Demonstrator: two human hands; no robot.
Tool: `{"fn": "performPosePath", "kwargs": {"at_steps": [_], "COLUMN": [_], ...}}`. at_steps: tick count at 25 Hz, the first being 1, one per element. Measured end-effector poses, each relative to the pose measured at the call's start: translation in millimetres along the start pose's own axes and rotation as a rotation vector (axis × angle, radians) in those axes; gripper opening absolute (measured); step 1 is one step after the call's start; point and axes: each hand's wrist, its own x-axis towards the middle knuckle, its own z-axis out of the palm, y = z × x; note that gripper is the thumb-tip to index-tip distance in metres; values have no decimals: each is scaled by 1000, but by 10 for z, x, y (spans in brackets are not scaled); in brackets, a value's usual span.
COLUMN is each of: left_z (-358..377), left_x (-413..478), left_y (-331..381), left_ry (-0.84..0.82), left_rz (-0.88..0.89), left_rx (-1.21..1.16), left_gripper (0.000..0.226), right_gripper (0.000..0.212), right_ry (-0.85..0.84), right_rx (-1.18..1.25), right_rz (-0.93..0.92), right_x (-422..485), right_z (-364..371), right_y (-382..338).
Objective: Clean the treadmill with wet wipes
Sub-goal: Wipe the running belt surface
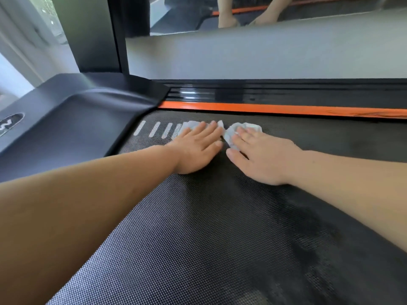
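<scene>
1. Left hand point(198, 147): lies flat, fingers straight and together, pressing the left wipe point(189, 126) onto the belt point(198, 238). The fingers are not curled round it.
2. Right hand point(261, 156): also flat, fingers straight and thumb spread, pressing the right wipe point(232, 134) onto the belt.
3. Wipes: both white and crumpled, just beside each other at the far edge of the belt, near the orange strip point(264, 107).
4. Belt: black with a fine dotted texture and darker streaks on its right side. Four white bars point(154, 129) are printed on it, the nearest partly under the left wipe.
5. Cover point(83, 119): black moulded plastic, left of the belt. Its white logo point(8, 126) is cut off by the frame edge and cannot be read.
6. Rail point(286, 93): black and glossy, beyond the orange strip.
</scene>
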Motion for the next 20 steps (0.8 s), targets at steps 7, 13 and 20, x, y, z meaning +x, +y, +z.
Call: {"fn": "performPosePath", "kwargs": {"at_steps": [7,13,20], "left_z": [-34,-76,70], "left_x": [128,196,84], "left_y": [492,405,840], "left_ry": [59,58,75], "left_rz": [42,-110,128], "left_rx": [-39,-42,-36], "left_gripper": [60,61,63], "right_gripper": [100,53,53], "right_ry": [86,52,-60], "right_rx": [136,90,145], "right_rz": [266,102,66], "right_x": [-97,-461,-796], "right_z": [-187,-249,-359], "right_y": [616,692,804]}}
